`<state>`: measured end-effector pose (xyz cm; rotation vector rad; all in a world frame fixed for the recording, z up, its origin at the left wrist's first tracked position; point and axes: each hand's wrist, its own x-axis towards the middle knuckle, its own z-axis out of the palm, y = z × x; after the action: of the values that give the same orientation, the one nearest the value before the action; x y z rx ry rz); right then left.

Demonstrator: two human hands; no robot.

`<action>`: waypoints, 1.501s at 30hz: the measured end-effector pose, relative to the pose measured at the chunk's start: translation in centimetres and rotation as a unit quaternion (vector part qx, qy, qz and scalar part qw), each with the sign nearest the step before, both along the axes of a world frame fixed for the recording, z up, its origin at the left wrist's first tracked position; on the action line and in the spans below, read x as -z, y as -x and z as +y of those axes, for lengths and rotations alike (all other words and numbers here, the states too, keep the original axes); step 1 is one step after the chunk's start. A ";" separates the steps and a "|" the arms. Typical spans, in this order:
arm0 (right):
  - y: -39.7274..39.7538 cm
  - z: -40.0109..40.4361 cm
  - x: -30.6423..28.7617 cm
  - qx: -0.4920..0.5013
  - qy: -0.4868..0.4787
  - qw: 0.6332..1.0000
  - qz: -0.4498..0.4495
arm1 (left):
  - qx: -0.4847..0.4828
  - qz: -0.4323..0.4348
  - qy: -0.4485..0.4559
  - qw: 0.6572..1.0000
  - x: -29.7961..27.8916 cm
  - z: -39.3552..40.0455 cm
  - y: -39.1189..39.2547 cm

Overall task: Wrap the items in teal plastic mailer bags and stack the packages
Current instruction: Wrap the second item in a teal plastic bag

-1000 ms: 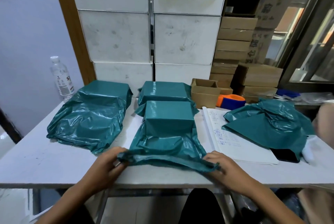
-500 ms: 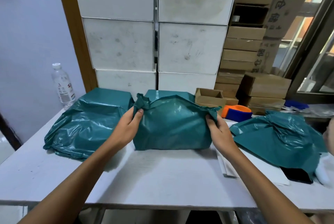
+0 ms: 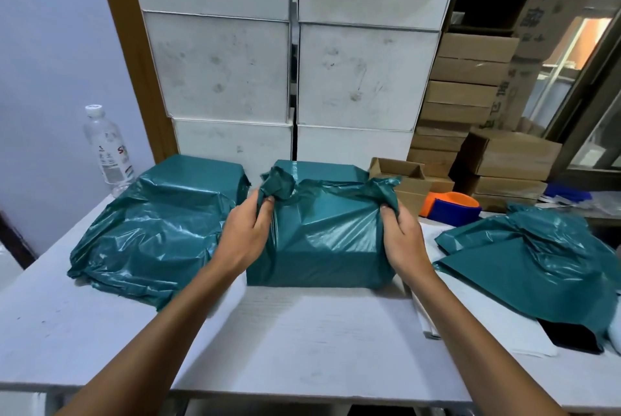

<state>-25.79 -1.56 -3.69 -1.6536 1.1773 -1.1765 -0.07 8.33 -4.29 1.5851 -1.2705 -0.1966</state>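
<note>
Two hands are on the teal package [image 3: 322, 241] that sits mid-table, and we place everything else against it. Far to its left, at the wall, we see a clear water bottle [image 3: 108, 150] standing upright. Just left of the package lies a wrapped bundle [image 3: 158, 230], its loose teal plastic spread over the white table [image 3: 302, 341]. Our left hand [image 3: 247, 234] has its fingers curled round the bunched left corner of the package's bag, pinching the gathered plastic at the top. Behind the package, and touching it as far as we can tell, sits another teal package [image 3: 316, 168]. Our right hand [image 3: 401, 237] grips the bunched right corner the same way. Behind and right of the package stand an open cardboard box [image 3: 400, 173] and an orange-and-blue tape dispenser [image 3: 452, 209]. To its right a heap of empty teal bags [image 3: 534, 257] lies over white paper [image 3: 487, 325].
</note>
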 end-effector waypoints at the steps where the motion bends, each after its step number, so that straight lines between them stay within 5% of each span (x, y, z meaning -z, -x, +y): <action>1: 0.0 0.3 0.0 0.004 0.001 1.000 -0.007 | -0.002 0.020 -0.001 1.000 0.1 0.2 0.1; 10: -0.1 2.0 -0.5 0.018 0.029 0.999 -0.005 | 0.105 0.126 -0.065 0.984 -0.7 1.2 0.4; 33: -1.2 -0.4 1.3 0.080 -0.190 0.978 0.024 | -0.107 0.204 -0.063 0.971 2.6 -0.7 -0.1; 45: -0.2 -0.9 0.4 0.058 -0.210 0.976 0.027 | -0.072 0.189 -0.097 0.975 2.7 -0.9 -1.2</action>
<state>-25.54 -2.50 -4.06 -1.3157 1.4576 -0.8777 1.09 7.46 -7.00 1.6983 -0.8580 -0.5180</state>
